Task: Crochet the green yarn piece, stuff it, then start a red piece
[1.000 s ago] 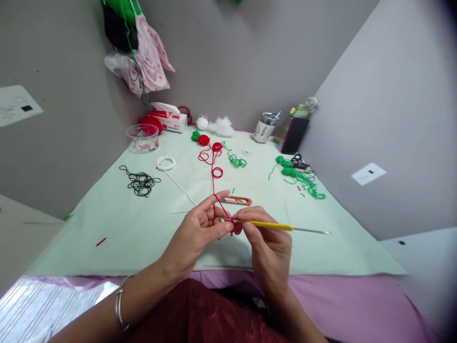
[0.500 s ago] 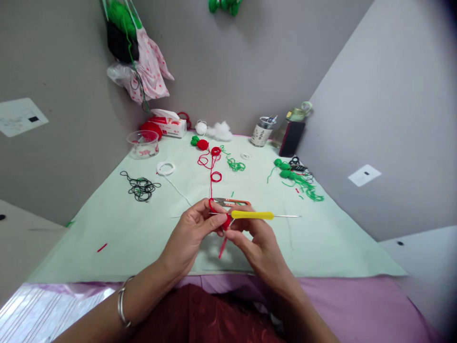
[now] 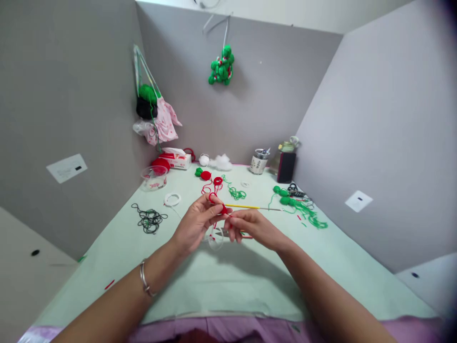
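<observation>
Between the thumb and fingers of my left hand is a small red crochet piece, with red yarn looped over the forefinger. A yellow-handled crochet hook points right from the piece, its bare metal end outward; where its other end sits is hidden. My right hand is closed, thumb and forefinger pinching a red strand just right of the piece. Below the hands, partly covered, lie thread snips with an orange handle. White strand loops show beneath my left fingers.
Black yarn and a white yarn ring lie left. Green yarn pieces and black scissors are right. Along the back stand a clear tub, tissue box, pen cup and phone.
The view has tilted up, showing more wall and a hanging green bundle. My right hand has moved right from the crochet piece, drawing out a red strand. The hook's handle now sits behind the hands.
</observation>
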Motion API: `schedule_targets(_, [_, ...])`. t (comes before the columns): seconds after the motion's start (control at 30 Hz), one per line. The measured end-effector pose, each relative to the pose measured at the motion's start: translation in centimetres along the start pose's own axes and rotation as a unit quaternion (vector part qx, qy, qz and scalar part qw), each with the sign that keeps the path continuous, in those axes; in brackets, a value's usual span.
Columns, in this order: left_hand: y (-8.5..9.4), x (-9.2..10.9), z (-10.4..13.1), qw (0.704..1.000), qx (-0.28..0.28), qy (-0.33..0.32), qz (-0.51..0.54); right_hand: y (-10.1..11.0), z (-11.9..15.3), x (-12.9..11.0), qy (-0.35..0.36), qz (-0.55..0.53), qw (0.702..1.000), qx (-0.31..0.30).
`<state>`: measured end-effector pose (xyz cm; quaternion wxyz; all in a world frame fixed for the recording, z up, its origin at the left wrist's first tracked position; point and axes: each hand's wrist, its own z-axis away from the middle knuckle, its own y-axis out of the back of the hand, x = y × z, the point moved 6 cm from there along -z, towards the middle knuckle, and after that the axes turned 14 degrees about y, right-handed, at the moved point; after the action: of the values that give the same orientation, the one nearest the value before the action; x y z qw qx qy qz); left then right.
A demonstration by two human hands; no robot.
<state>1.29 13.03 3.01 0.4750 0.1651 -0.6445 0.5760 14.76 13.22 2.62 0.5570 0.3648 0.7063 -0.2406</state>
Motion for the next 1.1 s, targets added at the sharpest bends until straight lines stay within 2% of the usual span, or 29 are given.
schedule_targets(0.03, [0.2,0.2,-0.6,1.000,-0.005,0.005,0.011,0.8,-0.5,0.5,-0.008,-0.056,0.998,0.038])
schedule_targets(0.13, [0.4,0.2,-2.0,0.999,-0.020,0.014,0.026,2.6,-1.5,1.6,0.018,-0.113,0.985,0.128])
schedule_targets(0.23, [0.6,-0.6,-2.8,0.998,-0.033,0.017,0.047,3.0,-1.6,2.8,0.040,-0.160,0.964,0.207])
schedule_targets(0.3, [0.8,-1.3,-3.1,0.997,-0.038,0.018,0.058,2.8,-1.6,3.5,0.047,-0.190,0.951,0.239])
schedule_targets(0.4, [1.6,-2.2,-3.7,0.997,-0.040,0.027,0.065,1.9,-2.0,3.9,0.036,-0.222,0.945,0.238])
schedule_targets(0.6, [3.3,-3.9,-4.2,0.995,-0.042,0.083,0.037,1.1,-2.2,4.6,-0.045,-0.234,0.955,0.176])
schedule_targets(0.77, [3.8,-4.3,-3.9,0.994,-0.048,0.100,0.017,2.0,-1.7,5.2,-0.058,-0.222,0.955,0.190])
schedule_targets(0.97, [5.3,-5.1,-5.3,0.996,-0.022,0.080,0.010,2.9,-2.1,6.6,-0.047,-0.176,0.958,0.221])
schedule_targets(1.1, [5.7,-5.2,-5.9,0.998,-0.007,0.063,-0.007,3.1,-2.2,6.4,-0.023,-0.146,0.960,0.240])
